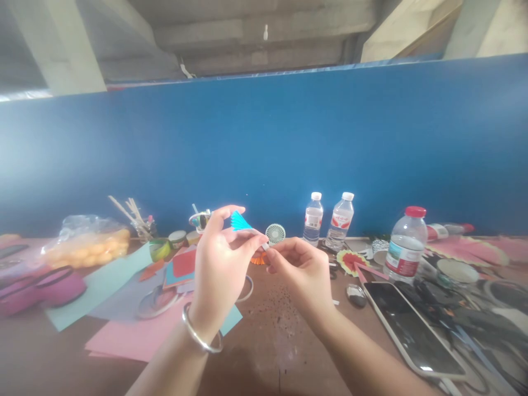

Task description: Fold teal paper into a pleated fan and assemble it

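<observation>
Both hands meet in front of me above the brown table. My left hand (225,256), with a silver bangle at its wrist, pinches a small paper piece between thumb and fingers. The bright blue pleated paper fan (240,221) of that piece spreads out at the upper left, beyond the thumb. With thumb and forefinger, my right hand (303,275) grips its narrow pale end. Just behind the fingertips shows some orange pleated paper (259,258), partly hidden; whether it is joined to the blue part I cannot tell.
Coloured paper sheets (124,338), a purple ribbon roll (61,286) and a bag of yellow balls (88,245) lie left. A small fan (275,234) and water bottles (313,217) stand behind. A phone (412,324), a red-capped bottle (406,247) and dark tools are right.
</observation>
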Available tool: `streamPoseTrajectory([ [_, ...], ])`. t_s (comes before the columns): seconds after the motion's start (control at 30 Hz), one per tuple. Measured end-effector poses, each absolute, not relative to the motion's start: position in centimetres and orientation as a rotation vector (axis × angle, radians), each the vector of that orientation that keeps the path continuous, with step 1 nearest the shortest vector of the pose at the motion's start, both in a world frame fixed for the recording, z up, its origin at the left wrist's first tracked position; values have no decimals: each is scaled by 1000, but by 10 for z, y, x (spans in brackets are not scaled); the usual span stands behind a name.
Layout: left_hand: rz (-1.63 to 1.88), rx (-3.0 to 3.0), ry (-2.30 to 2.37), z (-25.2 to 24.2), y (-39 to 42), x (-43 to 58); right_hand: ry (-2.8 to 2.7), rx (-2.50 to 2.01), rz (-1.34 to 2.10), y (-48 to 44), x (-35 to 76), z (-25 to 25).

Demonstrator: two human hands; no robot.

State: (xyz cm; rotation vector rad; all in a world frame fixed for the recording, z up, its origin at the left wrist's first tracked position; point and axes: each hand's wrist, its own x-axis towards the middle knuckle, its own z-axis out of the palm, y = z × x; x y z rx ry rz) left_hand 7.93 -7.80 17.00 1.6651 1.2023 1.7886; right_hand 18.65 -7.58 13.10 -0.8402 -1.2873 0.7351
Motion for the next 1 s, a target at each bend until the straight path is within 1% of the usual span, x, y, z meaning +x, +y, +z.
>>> streamPoseTrajectory([
  [0.4, 1775, 1606, 1186, 171, -79, 78, -1246, -858, 758, -80, 187, 136],
  [0.7, 1850, 1652, 1246, 170, -82, 81, -1218, -691, 935, -76, 188, 136],
  [1.0, 1878, 1665, 1308, 167, -83, 83, -1267, -837, 883, -79, 189, 142],
])
